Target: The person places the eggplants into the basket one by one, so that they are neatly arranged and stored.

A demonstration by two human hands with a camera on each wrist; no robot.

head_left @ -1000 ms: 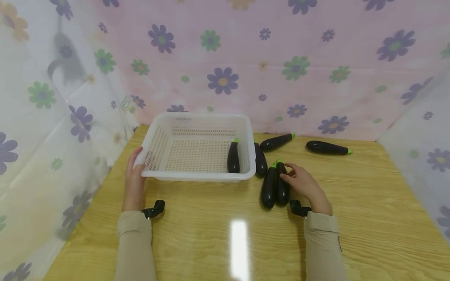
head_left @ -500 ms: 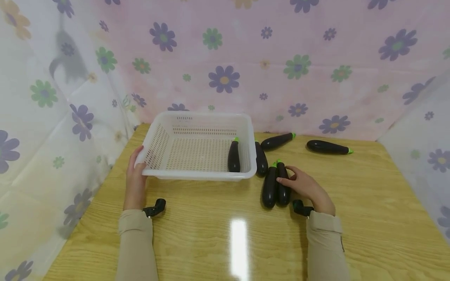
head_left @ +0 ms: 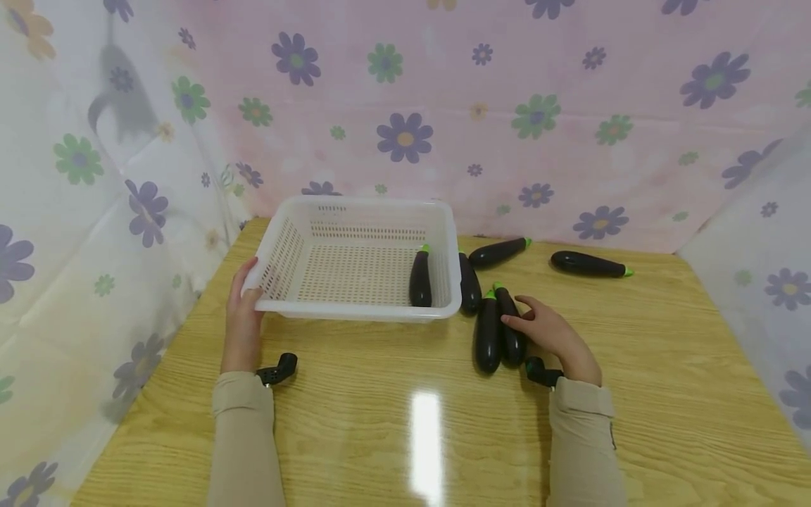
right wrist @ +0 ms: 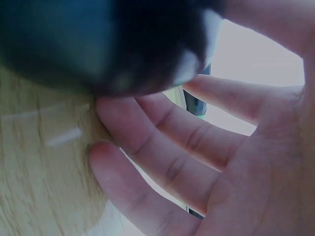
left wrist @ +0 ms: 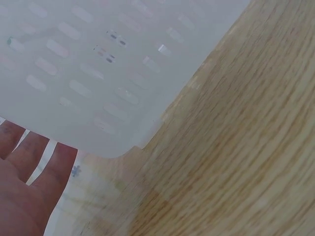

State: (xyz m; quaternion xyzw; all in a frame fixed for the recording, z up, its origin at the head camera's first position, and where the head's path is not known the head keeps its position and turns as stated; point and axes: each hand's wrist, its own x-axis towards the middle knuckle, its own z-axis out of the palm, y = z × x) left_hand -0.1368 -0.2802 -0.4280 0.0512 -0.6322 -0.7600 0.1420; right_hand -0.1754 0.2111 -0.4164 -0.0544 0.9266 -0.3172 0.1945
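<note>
My left hand (head_left: 243, 327) grips the left rim of a white perforated plastic basket (head_left: 355, 312). In the left wrist view, its fingertips touch the basket's edge. One eggplant (head_left: 419, 282) lies inside, at the right end. On the table to the right, my right hand (head_left: 551, 334) holds a dark eggplant (head_left: 512, 346) with a green stem, thumb across its top and fingers along its right side. Up close in the right wrist view, this eggplant (right wrist: 123, 44) hides the thumb's contact. Another eggplant (head_left: 487, 341) lies against it on the left.
An eggplant (head_left: 469, 285) rests beside the basket's right wall. Behind it lies another eggplant (head_left: 498, 253), and a further eggplant (head_left: 589, 264) sits apart at the back right. Floral cloth (head_left: 456, 141) walls enclose the wooden table (head_left: 348, 422) at the back and sides.
The eggplant under my right hand has turned slightly, its stem end shifting left across the neighbouring eggplant. My right thumb has moved a little over it. The left hand still grips the basket.
</note>
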